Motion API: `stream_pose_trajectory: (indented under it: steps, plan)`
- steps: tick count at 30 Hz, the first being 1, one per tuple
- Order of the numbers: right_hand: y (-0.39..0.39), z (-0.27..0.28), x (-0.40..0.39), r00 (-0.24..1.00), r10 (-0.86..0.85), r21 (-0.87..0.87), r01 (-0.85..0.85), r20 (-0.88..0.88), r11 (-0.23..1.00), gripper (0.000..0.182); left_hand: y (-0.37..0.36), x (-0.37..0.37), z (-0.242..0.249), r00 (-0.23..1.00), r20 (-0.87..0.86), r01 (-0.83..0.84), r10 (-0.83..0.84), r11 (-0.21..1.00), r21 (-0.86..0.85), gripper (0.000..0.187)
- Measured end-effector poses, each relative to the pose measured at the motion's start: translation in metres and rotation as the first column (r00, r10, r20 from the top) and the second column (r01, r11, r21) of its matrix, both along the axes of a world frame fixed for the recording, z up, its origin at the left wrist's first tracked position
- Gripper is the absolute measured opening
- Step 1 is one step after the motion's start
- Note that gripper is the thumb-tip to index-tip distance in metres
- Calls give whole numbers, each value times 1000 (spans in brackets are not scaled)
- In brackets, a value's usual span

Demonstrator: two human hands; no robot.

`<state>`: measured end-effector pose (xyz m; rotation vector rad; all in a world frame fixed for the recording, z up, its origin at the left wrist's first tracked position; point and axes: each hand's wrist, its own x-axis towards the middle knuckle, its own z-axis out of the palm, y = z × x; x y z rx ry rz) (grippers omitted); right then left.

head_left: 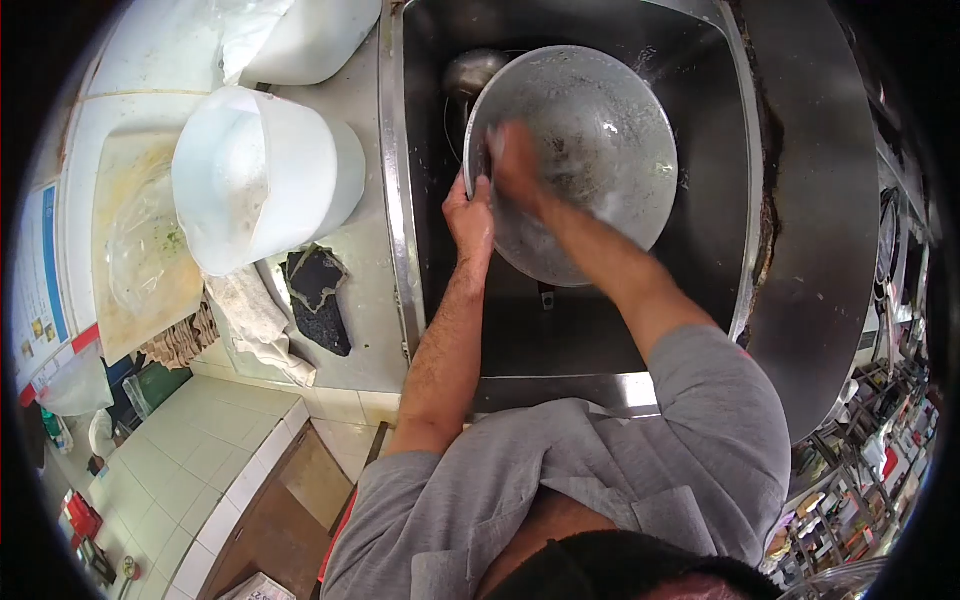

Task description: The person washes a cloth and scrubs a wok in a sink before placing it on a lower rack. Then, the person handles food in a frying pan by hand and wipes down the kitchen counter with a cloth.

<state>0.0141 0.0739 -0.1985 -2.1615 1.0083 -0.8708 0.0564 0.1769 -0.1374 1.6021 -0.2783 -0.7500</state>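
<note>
A large, wide grey metal bowl [590, 200] stands tilted in the dark sink, its wet inside facing me and marked with dark stains at the bottom. My left hand [470, 215] grips the bowl's left rim, with the thumb over the edge. Inside the bowl, close to that same rim, is my right hand [515, 165], smeared by motion. Its fingers are too blurred to show whether they hold anything. Behind the bowl's upper left edge, a round metal ladle-like piece [474, 72] lies partly hidden.
The sink [510, 340] has a raised metal rim. On the left counter are a white plastic tub [225, 190], a cloth [255, 315] and a dark scouring pad [318, 310]. Another white container [315, 45] stands behind the tub. A dark metal surface [810, 200] borders the sink's right side.
</note>
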Motion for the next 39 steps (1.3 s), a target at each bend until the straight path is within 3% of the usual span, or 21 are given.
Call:
stream_pose_trajectory:
  steps: [3, 5, 7, 10, 13, 16, 17, 18, 19, 20, 22, 23, 26, 28, 29, 31, 32, 33, 34, 35, 39]
  plan:
    - [-103, -2, 0, 993, -14, -351, -29, -120, 936, 27, -1, 7, 4, 999, 38, 16, -15, 1000, -14, 32]
    - [-150, -16, -51, 891, 16, -259, -150, -454, 954, 28, -4, 5, 14, 998, 56, -2, 3, 1000, -17, 32]
    - [-133, -22, -119, 840, -68, -446, -215, -538, 869, 24, -4, 8, 19, 997, 74, -19, 21, 999, -28, 33]
    - [-59, -40, -174, 577, 175, 75, -192, -798, 978, 24, -4, 5, 12, 996, 50, -69, 72, 996, -63, 34]
    - [38, -15, -139, 857, 380, 427, -216, -349, 878, 26, -5, 0, 2, 987, -82, -145, 135, 981, -129, 36]
    - [46, -3, -28, 978, 200, 108, -193, -59, 975, 21, -6, 0, 8, 979, -118, -183, 166, 971, -152, 36]
    - [24, -6, 6, 989, 143, -103, -145, -21, 984, 21, -2, -1, 16, 989, -121, -95, 87, 993, -64, 35]
    - [-5, 0, 37, 983, -95, 63, 86, 157, 994, 24, 0, 0, 21, 991, -130, -8, 11, 1000, 27, 35]
    - [-45, -13, 54, 940, -161, -157, 216, 302, 964, 24, 1, 2, 17, 996, -89, 12, -13, 1000, -18, 38]
    - [-94, -42, 58, 956, -218, -379, 278, 194, 883, 24, 2, 4, 17, 997, -79, 12, -13, 1000, -13, 38]
    - [-147, -17, 42, 726, -578, -25, 631, 373, 775, 25, -2, 8, 17, 998, -4, 59, -59, 998, -23, 47]
    - [-164, -9, 39, 450, -806, 340, 743, 385, 577, 24, -4, 6, 18, 999, -35, 24, -27, 997, -75, 53]
    - [-136, 5, 66, 466, -834, 163, 836, 295, 525, 24, -6, 2, 26, 995, -45, 92, -91, 995, 24, 52]
    - [-61, 31, 79, 797, -406, -84, 489, 448, 868, 27, -5, 1, 14, 996, -58, 69, -69, 998, -15, 54]
    - [-62, 35, 78, 791, -407, -76, 491, 456, 868, 27, -2, 4, 10, 996, -71, 41, -44, 998, -36, 56]
    - [-69, 39, 59, 970, 8, -541, 128, 243, 831, 20, -1, 2, 20, 998, -64, 18, -20, 999, -41, 57]
    - [-98, 28, 52, 916, -36, -360, 193, 399, 913, 23, -2, 0, 26, 998, -68, -3, -1, 998, -56, 58]
    - [-131, 20, 35, 922, -253, -254, 331, 293, 909, 25, -3, -1, 31, 994, -106, -15, 11, 999, -31, 58]
    - [-164, 13, 18, 891, -434, -161, 452, 136, 877, 27, -3, -4, 32, 994, -106, -11, 8, 1000, -29, 58]
    - [-186, 14, 1, 684, -679, -257, 628, -265, 734, 28, -3, -6, 35, 999, -44, 13, -14, 1000, -26, 58]
    - [-205, 13, -6, 749, -648, -174, 625, -138, 761, 24, -8, 0, 29, 985, 88, 155, -151, 987, -45, 60]
